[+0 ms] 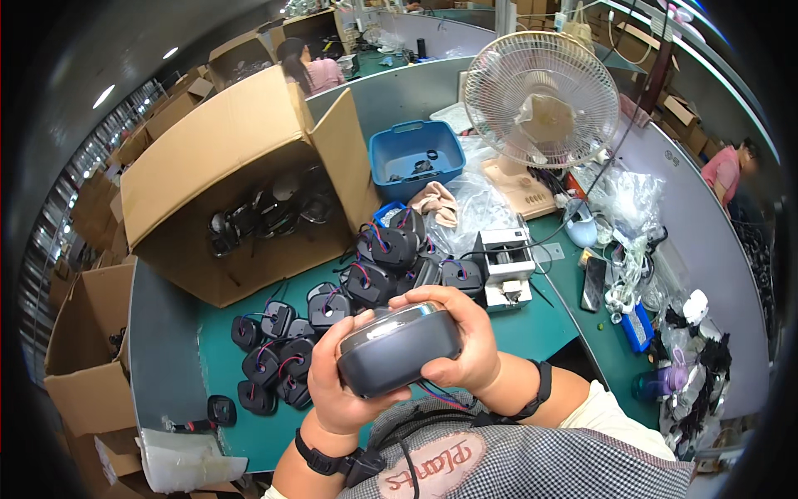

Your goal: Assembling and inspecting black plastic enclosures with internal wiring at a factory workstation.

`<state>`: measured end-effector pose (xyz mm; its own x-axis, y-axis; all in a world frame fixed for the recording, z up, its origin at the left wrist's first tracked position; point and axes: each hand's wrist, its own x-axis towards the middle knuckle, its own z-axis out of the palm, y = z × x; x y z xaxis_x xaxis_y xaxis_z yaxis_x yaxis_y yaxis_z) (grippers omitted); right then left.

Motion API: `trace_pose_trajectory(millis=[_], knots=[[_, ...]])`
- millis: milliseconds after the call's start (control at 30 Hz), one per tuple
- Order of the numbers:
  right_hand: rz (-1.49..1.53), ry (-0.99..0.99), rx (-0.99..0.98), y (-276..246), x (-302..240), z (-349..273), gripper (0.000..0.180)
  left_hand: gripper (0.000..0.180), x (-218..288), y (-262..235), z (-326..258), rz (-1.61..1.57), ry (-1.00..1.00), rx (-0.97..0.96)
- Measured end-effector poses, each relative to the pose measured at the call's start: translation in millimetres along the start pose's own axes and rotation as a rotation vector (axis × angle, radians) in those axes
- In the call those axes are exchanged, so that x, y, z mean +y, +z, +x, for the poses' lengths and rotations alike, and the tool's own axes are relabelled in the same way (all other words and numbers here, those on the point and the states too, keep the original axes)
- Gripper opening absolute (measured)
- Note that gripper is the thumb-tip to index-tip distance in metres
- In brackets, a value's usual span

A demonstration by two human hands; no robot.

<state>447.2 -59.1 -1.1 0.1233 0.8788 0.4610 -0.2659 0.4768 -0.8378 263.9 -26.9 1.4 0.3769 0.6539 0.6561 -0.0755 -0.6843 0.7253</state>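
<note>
Dark grey plastic housing (pixel 399 348) is clamped from both sides, left hand (pixel 341 378) and right hand (pixel 461 341) wrapped tight around it, raised close for a look; matching units (pixel 378 266) piled on the green counter (pixel 532 328); cardboard box (pixel 241 179) tipped open for easy reach.

A green worktable (pixel 540 328) carries dark housings (pixel 274 362), a cardboard box (pixel 233 183), a blue tub (pixel 416 158) and a fan (pixel 540 100).

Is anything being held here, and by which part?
Yes: both hands hold one dark grey rounded housing by its ends. The left hand grips its left end and the right hand wraps its right end.
</note>
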Motion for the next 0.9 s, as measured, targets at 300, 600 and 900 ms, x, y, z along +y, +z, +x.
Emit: trace_pose_trajectory(millis=[300,600,900], knots=[[-0.347,0.238,-0.266,-13.0,32.1,3.5,0.097,0.098,-17.0,-1.5,-15.8,-0.012,-0.501,0.151],[-0.522,0.505,0.139,-95.3,121.5,-13.6,0.08,0.06,-83.4,-66.3,-71.5,0.209,-0.67,0.158],[-0.782,0.508,0.476,-172.4,150.1,46.6,0.085,0.05,-84.0,-199.7,-129.0,0.642,-0.852,0.549]])
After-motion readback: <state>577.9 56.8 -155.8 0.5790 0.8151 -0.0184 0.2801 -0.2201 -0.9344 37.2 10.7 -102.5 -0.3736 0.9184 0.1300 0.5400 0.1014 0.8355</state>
